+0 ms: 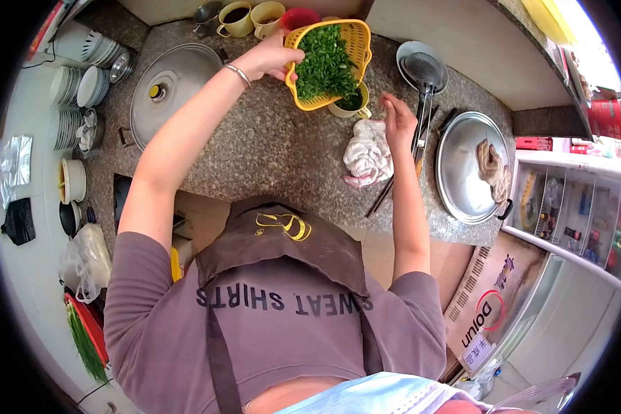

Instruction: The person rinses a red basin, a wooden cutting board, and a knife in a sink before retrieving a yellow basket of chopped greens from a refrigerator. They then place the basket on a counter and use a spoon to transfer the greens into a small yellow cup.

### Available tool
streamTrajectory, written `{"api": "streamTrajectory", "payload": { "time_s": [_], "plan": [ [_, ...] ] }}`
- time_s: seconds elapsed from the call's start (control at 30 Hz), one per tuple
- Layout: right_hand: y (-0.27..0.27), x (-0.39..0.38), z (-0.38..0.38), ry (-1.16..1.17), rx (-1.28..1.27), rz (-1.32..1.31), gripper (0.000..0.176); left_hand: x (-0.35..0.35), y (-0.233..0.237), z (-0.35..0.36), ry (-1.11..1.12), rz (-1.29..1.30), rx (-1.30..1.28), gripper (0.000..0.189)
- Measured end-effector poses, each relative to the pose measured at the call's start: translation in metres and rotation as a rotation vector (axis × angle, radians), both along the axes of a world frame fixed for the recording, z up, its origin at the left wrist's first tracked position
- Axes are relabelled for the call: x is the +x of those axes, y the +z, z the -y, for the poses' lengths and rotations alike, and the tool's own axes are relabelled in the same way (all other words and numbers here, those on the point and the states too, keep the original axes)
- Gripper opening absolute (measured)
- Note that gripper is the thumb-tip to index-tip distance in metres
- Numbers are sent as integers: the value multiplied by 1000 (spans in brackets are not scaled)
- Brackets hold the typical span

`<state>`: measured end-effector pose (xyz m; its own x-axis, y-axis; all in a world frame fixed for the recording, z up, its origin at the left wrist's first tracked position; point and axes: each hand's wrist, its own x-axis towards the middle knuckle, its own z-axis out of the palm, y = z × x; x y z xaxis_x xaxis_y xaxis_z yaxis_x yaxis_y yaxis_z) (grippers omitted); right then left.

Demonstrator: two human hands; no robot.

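Observation:
My left hand grips the left rim of a yellow plastic basket with its fingers closed. Chopped green herbs fill the basket, which is tilted toward me. Partly under its lower right corner stands a yellow mug with more chopped greens inside. My right hand hovers to the right of that mug, holding nothing, its fingers loosely extended. A crumpled white cloth lies on the counter just left of my right hand.
A big lidded pot occupies the left counter; another metal lid with a brown rag is at right. A mesh strainer rests on a bowl behind my right hand. Yellow mugs line the back, and stacked plates stand far left.

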<state>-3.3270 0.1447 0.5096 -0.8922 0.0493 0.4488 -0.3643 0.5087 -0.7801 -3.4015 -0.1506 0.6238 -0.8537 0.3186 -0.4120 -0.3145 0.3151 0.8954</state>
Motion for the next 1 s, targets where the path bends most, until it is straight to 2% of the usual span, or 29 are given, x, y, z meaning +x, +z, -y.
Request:
{"api": "streamTrajectory", "payload": {
  "time_s": [0.27, 0.4, 0.53, 0.67, 0.87, 0.93, 1.0],
  "plan": [
    [-15, 15, -11, 16, 59, 49, 16, -6, -14, -3, 58, -62, -29, 69],
    [-6, 25, -9, 7, -68, 86, 16, -7, -15, -2, 60, -47, -29, 68],
    [2, 35, 8, 207, 77, 89, 16, -6, -15, -5, 61, -57, -58, 69],
    [-9, 29, 6, 157, 110, 47, 13, -6, -14, -3, 27, -61, -21, 62],
    [9, 22, 1, 75, 35, -8, 13, -4, -11, -1, 42, -49, -16, 60],
    [9, 11, 1, 16, 55, -50, 14, -2, -5, -3, 43, -27, -51, 69],
    [-5, 8, -4, 2, 84, -45, 15, -1, -6, -4, 41, -35, -56, 69]
  ]
}}
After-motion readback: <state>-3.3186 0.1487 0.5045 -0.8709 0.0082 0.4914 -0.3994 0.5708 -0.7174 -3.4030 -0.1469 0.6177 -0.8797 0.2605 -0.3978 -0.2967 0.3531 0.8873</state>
